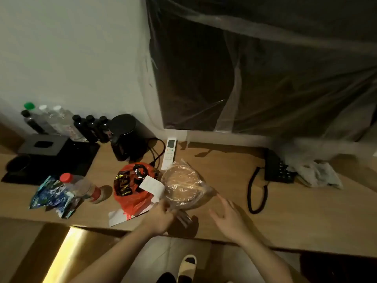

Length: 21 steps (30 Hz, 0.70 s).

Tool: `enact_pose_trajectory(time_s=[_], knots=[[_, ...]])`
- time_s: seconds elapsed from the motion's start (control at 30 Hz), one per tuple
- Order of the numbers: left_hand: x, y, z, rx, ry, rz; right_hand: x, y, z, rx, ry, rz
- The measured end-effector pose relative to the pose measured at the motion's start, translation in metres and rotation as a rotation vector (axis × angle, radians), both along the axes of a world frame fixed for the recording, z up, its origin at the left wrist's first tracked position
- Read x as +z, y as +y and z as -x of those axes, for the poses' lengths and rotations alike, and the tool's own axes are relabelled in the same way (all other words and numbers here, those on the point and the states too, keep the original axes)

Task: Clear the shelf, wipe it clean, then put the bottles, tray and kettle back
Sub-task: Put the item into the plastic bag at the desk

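- My left hand pinched the gathered neck of a clear plastic bag near the front edge of the wooden shelf; its fingers were curled round the twisted plastic
- That bag held a round lidded container whose contents I could not make out
- My right hand hung just over the shelf to the right of the bag, fingers spread and relaxed, gripping nothing and apart from the bag
- The black kettle stood at the back against the wall, its cord looping forward beside a white remote control
- Left of the kettle, three dark bottles stood in a row touching or nearly touching each other, and further left were clear bottles, one with a green cap
- The black tray lay flat at the left in front of those bottles, carrying a dark tissue box and a dark cup
- In front of the tray lay a red-capped bottle on its side, beside a blue snack packet
- A red plastic bag with a white receipt on it sat just left of the clear bag, touching it
- A black telephone with a coiled cord sat at the right, with a crumpled grey cloth just beside it
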State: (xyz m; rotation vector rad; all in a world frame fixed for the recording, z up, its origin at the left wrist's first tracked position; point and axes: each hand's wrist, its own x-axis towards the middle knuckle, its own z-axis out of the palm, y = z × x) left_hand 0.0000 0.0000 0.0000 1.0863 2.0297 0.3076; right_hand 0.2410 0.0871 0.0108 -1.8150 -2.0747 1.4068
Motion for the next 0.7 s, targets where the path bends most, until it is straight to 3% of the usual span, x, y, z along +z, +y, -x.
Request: enact_pose_trajectory(time_s=[0.17, 0.23, 0.5, 0.7], knots=[[-0.007, 0.023, -0.003, 0.516, -0.406, 0.09, -0.008, 0.053, 0.051, -0.042, 0.025, 0.144], [-0.021, 0.029, -0.003, 0.634, -0.484, 0.06, -0.017, 0.068, 0.069, -0.066, 0.034, 0.182], [-0.046, 0.044, -0.013, 0.775, -0.459, -0.082, -0.051, 0.09, 0.095, -0.101, 0.034, 0.236], [-0.026, 0.043, -0.022, 0.743, -0.431, -0.109, -0.033, 0.078, 0.078, -0.261, 0.137, 0.22]])
